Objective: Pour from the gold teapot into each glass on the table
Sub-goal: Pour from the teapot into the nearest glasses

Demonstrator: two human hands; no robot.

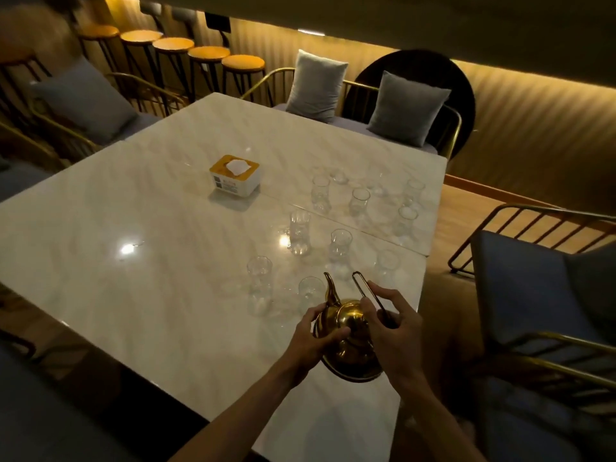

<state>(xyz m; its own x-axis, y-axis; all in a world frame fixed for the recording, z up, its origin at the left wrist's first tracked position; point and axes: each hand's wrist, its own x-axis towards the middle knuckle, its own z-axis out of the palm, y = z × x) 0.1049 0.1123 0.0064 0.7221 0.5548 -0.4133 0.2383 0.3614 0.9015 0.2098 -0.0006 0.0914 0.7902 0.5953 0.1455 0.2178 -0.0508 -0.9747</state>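
Note:
A gold teapot (pixel 350 341) stands on the white marble table (pixel 150 235) near its right front edge, spout pointing away toward the glasses. My left hand (pixel 316 335) holds the pot's left side and lid area. My right hand (pixel 386 325) pinches the thin wire handle (pixel 361 285), which is raised upright. Several clear glasses stand beyond the pot; the nearest (pixel 310 290) is right at the spout, another (pixel 259 281) to its left, more (pixel 340 245) farther back.
A yellow-topped tissue box (pixel 235 176) sits mid-table. Chairs with grey cushions (pixel 315 86) line the far side, and a blue-cushioned chair (pixel 533 295) stands close on the right. Round stools (pixel 206 53) stand at the back left.

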